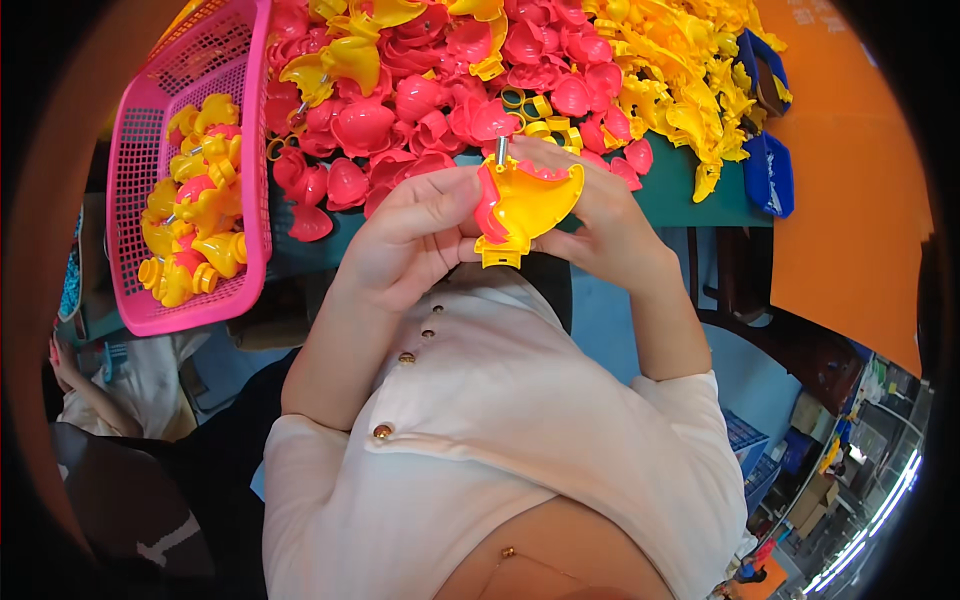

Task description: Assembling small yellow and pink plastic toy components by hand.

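Between my two hands is a yellow plastic toy shell (535, 205), its hollow inner side showing. A pink plastic piece lines its left edge, and a short metal pin (502, 152) stands up at its top. My left hand (425, 225) pinches the shell's left side between thumb and fingers. My right hand (605, 215) grips it from the right, with part of its fingers hidden behind the shell. Just beyond my hands lies a heap of pink plastic shells (400, 120), with yellow rings (535, 108) among them.
A pink mesh basket (258, 200) at the left holds several assembled yellow-and-pink toys (195, 205). Yellow shells (685, 85) pile up at the far right, beside blue bins (770, 172). The green table (665, 205) ends near my body. Another person's arm (100, 400) shows at lower left.
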A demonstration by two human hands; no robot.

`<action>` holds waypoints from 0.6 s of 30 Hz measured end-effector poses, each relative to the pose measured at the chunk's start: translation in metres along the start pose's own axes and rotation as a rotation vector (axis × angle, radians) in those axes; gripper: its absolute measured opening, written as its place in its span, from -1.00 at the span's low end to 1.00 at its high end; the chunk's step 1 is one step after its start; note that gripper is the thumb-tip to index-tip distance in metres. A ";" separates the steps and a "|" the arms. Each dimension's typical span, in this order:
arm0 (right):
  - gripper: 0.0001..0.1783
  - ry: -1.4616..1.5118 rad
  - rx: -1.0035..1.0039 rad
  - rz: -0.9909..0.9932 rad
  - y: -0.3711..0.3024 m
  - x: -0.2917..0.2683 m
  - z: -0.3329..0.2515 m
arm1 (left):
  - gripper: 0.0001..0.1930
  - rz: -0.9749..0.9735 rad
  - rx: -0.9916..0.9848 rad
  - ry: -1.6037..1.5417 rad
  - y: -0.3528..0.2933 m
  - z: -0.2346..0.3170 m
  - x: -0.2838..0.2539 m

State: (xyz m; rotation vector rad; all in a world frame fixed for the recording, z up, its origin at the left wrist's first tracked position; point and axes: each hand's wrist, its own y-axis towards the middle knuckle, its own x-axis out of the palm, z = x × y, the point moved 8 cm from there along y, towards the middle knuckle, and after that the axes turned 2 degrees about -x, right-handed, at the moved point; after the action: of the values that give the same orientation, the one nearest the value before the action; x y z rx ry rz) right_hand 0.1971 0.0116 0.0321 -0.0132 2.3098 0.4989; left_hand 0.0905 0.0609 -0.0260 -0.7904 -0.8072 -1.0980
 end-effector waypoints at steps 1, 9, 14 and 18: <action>-0.28 0.003 0.003 -0.025 0.001 0.000 0.000 | -0.59 0.006 0.009 -0.004 0.000 0.001 0.000; -0.36 0.626 0.182 0.448 -0.010 -0.043 0.040 | -0.63 0.174 0.177 0.060 -0.002 0.028 0.010; 0.06 0.470 -0.028 0.446 -0.013 -0.037 0.000 | -0.66 0.320 0.216 0.100 -0.003 0.024 0.005; 0.07 0.556 0.010 0.457 -0.013 -0.030 0.007 | -0.66 0.345 0.245 0.117 -0.003 0.028 0.012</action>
State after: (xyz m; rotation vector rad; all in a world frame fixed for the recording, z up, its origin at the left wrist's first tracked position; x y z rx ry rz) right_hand 0.2251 -0.0024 0.0433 0.4404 2.8715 0.7897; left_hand 0.0857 0.0788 -0.0022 -0.6237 -0.6622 -0.7150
